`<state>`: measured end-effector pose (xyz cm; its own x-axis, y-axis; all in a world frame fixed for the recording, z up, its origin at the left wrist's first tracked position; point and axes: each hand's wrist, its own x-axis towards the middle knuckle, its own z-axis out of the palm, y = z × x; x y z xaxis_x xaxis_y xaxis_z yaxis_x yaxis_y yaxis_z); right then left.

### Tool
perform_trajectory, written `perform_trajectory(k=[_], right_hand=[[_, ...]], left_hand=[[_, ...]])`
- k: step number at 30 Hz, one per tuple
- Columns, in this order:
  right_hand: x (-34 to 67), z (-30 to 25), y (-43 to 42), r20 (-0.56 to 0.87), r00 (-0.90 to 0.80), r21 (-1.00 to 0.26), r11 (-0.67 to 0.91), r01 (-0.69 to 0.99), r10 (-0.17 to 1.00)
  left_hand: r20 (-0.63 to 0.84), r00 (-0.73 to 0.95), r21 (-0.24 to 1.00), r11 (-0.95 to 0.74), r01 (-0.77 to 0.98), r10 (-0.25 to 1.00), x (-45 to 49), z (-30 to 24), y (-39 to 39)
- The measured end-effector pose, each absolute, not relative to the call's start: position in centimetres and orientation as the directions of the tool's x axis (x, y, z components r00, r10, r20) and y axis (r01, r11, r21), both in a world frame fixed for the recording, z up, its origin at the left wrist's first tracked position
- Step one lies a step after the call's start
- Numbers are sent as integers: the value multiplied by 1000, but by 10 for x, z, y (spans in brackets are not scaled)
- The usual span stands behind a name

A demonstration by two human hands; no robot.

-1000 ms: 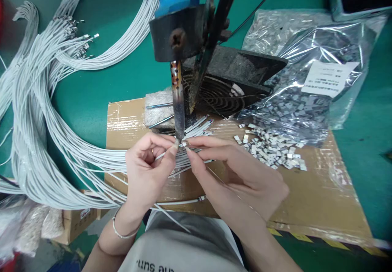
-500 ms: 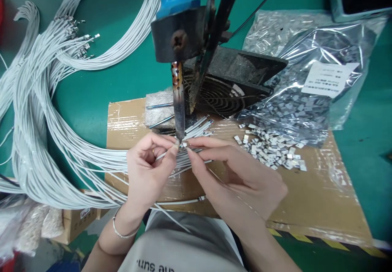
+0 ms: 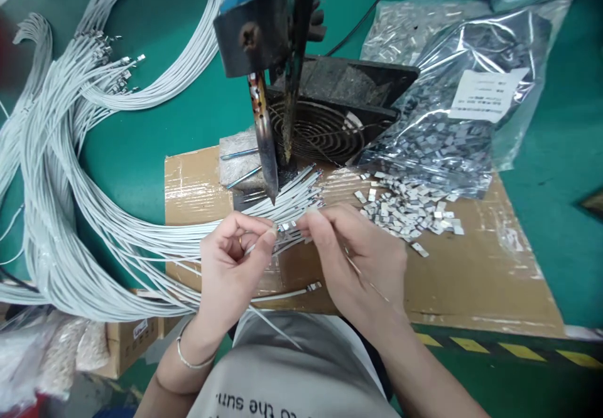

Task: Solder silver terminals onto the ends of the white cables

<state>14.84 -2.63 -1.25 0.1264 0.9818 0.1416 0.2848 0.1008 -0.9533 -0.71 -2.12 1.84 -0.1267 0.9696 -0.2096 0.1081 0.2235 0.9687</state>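
Note:
My left hand pinches a white cable just behind the small metal connector at its end. Closed fingertips of my right hand are just right of that connector, with a small gap between. A thin solder wire runs out of the right fingers and along the palm. Above the left fingertips, the soldering iron points downward in its holder, its tip apart from the connector. Many white cables lie beneath my hands, and one cable with a connector lies nearer my body.
Loose metal connectors are heaped on the cardboard sheet at right. Behind them lies a clear bag of connectors. A black fan stands behind the iron. Cable bundles cover the left side of the green table.
The connector was at the iron's tip; now it is below and away from it. My right fingers have drawn back slightly to the right. The whole view has shifted somewhat.

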Motion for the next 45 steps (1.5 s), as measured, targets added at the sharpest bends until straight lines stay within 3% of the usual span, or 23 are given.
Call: perform_trajectory(k=[4,15,25,45], right_hand=[[147,-8,-29,120,36,-969,109,221,992],[143,-2,-49,-82,-23,-996,-83,-44,996],[143,1,-63,-4,22,-1000,-3,-30,1000],[144,2,-68,-35,16,-996,-34,-87,999]], left_hand=[[-256,-59,957,262,127,965,-10,22,-35],[-224,10,964,219,151,975,-18,29,-69],[-149,14,972,144,187,989,-20,29,-85],[-87,50,970,74,230,995,-23,27,-87]])
